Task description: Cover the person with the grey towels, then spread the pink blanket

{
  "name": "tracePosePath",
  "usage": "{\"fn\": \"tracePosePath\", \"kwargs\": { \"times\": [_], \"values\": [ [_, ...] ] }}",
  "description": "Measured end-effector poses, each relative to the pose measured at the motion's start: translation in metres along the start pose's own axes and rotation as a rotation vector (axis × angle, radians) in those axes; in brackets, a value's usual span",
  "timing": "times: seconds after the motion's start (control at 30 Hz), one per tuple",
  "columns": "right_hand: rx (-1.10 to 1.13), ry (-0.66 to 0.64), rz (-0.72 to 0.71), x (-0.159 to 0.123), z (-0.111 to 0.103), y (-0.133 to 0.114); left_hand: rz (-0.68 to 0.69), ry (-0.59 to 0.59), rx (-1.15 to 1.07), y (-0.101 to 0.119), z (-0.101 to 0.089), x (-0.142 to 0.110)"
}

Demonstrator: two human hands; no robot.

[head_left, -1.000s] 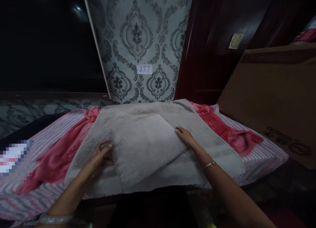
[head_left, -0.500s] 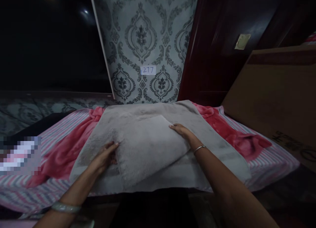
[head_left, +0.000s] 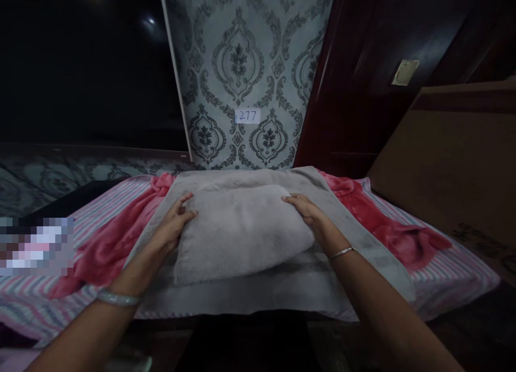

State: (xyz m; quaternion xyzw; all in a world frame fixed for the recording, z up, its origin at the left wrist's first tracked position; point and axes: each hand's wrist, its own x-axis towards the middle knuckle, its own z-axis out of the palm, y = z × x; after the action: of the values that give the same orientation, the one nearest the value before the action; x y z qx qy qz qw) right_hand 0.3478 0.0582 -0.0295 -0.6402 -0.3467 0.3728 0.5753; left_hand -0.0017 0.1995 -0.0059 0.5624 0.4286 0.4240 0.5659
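A small light-grey plush cloth (head_left: 242, 237) lies on a larger grey cloth (head_left: 226, 297) spread beneath it. My right hand (head_left: 304, 208) pinches the upper right corner of the small cloth between thumb and fingers. At its upper left edge is my left hand (head_left: 175, 221), with thumb and forefinger apart. The thumb tip rests at the cloth's edge, and the other fingers are partly hidden behind the hand.
Red plush fabric (head_left: 108, 243) shows on the left, more red fabric (head_left: 387, 232) on the right, over a striped sheet (head_left: 451, 270). A cardboard box (head_left: 451, 162) stands right. Behind are a dark screen (head_left: 88, 76) and a wall label (head_left: 247, 115).
The small cloth's lower left part has swung left and its lower edge has risen, so it lies straighter. My left hand has moved up along its edge; my right hand keeps the corner.
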Motion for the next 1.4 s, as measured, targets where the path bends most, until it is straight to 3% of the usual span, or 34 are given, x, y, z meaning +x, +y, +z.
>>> {"fn": "tracePosePath", "kwargs": {
  "times": [0.13,0.37,0.43,0.5,0.6,0.73,0.8,0.9,1.07,1.27,1.4],
  "values": [
    [0.102,-0.05,-0.064,-0.023,-0.002,0.012,0.005,-0.128,0.072,0.016,-0.018,0.026],
    [-0.009,-0.022,0.055,-0.039,0.003,0.092,0.047,-0.168,0.42,-0.052,-0.028,0.04],
    [-0.158,0.001,0.025,-0.035,-0.003,0.093,0.062,-0.207,0.599,-0.06,-0.033,0.05],
    [-0.427,0.109,-0.026,-0.027,-0.004,0.081,0.12,-0.187,0.794,-0.056,-0.032,0.061],
    [-0.772,0.243,-0.181,-0.009,0.02,0.046,0.293,-0.158,0.985,-0.037,-0.006,0.073],
    [-0.971,0.1,-0.38,0.019,0.088,0.008,0.438,-0.315,1.17,-0.02,0.059,0.076],
    [-1.06,0.097,-0.381,0.028,0.117,0.003,0.462,-0.31,1.204,-0.025,0.084,0.074],
    [-1.189,0.105,-0.31,0.031,0.139,0.019,0.476,-0.271,1.308,-0.049,0.097,0.071],
    [-1.282,0.008,-0.249,0.028,0.139,0.054,0.425,-0.32,1.421,-0.08,0.092,0.067],
    [-1.296,-0.014,-0.232,0.033,0.131,0.056,0.4,-0.325,1.426,-0.079,0.092,0.071],
    [-1.323,0.039,-0.163,0.033,0.11,0.059,0.401,-0.318,1.398,-0.077,0.091,0.071]
  ]
}}
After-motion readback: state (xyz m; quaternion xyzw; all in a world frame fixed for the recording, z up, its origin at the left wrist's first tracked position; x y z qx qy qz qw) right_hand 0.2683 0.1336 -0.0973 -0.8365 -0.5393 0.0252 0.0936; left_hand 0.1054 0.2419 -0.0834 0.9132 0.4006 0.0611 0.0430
